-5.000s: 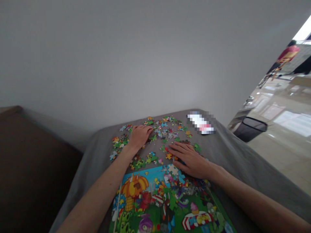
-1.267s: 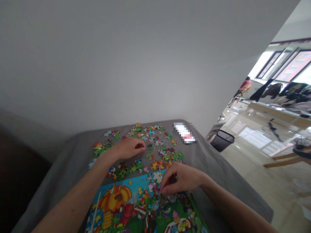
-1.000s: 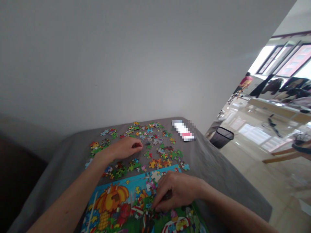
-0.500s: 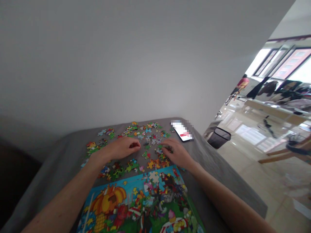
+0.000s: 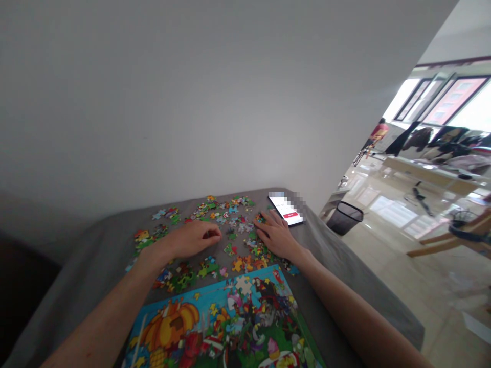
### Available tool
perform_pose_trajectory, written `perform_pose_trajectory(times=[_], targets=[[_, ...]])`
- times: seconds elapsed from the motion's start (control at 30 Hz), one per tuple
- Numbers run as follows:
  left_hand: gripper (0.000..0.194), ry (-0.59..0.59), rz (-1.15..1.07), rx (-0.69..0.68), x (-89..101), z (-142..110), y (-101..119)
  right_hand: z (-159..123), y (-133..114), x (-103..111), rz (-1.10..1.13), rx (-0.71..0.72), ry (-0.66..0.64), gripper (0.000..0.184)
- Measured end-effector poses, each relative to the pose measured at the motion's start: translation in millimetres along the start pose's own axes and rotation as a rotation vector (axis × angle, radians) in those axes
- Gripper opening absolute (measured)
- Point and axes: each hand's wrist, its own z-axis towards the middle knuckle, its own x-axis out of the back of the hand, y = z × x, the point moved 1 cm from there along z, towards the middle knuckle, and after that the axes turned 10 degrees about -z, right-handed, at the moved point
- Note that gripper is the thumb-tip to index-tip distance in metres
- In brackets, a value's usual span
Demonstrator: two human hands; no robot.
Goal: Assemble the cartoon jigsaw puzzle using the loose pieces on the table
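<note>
My left hand (image 5: 196, 238) hovers low over the left middle of the loose puzzle pieces. Its thumb and fingers are curled together; whatever may be between the fingertips is too small to tell. My right hand (image 5: 279, 236) lies palm down with its fingers stretched and apart, the fingertips touching puzzle pieces (image 5: 262, 219) near the phone. Between the hands are small grey and green jigsaw pieces (image 5: 242, 225). Nearest me lies a colourful, largely filled jigsaw puzzle (image 5: 172, 324) with a pumpkin picture. A pale piece-shaped patch (image 5: 243, 285) shows near its top edge.
Orange puzzle pieces (image 5: 245, 263) and green ones (image 5: 184, 278) lie just beyond the puzzle. A lit phone (image 5: 288, 210) rests at the back right. Grey cloth (image 5: 337, 286) covers the table, which meets a wall (image 5: 215, 102). A mesh bin (image 5: 345, 219) stands on the floor.
My right hand has moved away from me toward the phone, and its fingers have stretched out over the pieces there. My left hand has stayed almost where it was.
</note>
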Motion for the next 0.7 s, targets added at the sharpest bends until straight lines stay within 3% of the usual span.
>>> perform_pose_trajectory(times=[0.33, 0.5, 0.6, 0.7], targets=[[0.029, -0.041, 0.005, 0.003, -3.3, 1.4, -3.7, -5.3, 0.9, 0.6, 0.034, 0.045, 0.025, 0.041], [0.031, -0.046, 0.010, -0.003, -2.2, 1.8, -5.1, -9.1, 4.0, -1.1, 0.189, 0.096, 0.088, 0.050], [0.032, -0.039, 0.011, 0.003, -0.2, 1.2, -6.6, -9.1, 5.1, -2.6, 0.233, 0.069, 0.169, 0.053], [0.035, -0.020, 0.014, 0.021, 2.1, 0.2, -7.2, -5.9, 6.6, -4.2, 0.126, -0.028, 0.202, 0.054]])
